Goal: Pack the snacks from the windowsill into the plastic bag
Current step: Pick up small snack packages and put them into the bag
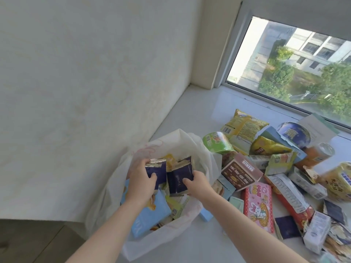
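Over the bag's mouth: both hands at work - left hand point(141, 179) and right hand point(197, 182) side by side, just above the plastic bag point(182, 137).
Left grip: fingers curled round a navy packet point(157, 168), thumb across its face; the packet stands upright, long axis running up and away.
Right grip: fingers and thumb pinch a second navy packet point(179, 175) near its lower edge. Whether the two packets touch or sit just apart, I can't tell.
Bag: open at the left end of the windowsill point(209, 103), hard by the wall point(76, 92), and part full. A light blue pack point(152, 215) lies inside, under the left wrist.
Key relation: both packets hang right over the opening, so the drop looks straight down, with no sideways travel needed.
Left to pack: the heap lies right of the bag along the windowsill, brown box point(241, 171) and pink box point(259, 204) nearest, and the right hand is closer to them.
Next, I'd judge: release, then reach right.
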